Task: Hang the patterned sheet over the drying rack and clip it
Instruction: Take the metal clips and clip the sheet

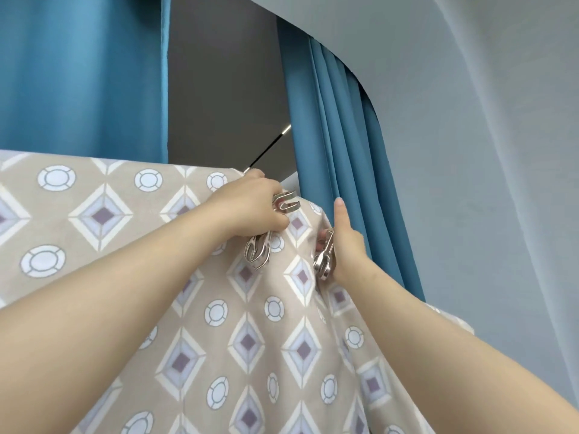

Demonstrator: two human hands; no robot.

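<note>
A beige patterned sheet (125,233) with diamonds and circles hangs over a rack bar that it hides along its top edge. A thin dark rod (266,151) of the rack sticks out past the sheet's right corner. My left hand (247,205) grips that top corner together with metal clips (286,203); more metal clips (258,250) dangle below its fingers. My right hand (343,242) is just to the right, holding a metal clip (326,261) against the sheet's drooping right edge, thumb pointing up.
Blue curtains hang behind, one at the upper left (81,73) and one at the right (338,136). A dark grey wall (219,89) shows between them. A pale sheer curtain (485,151) fills the right side.
</note>
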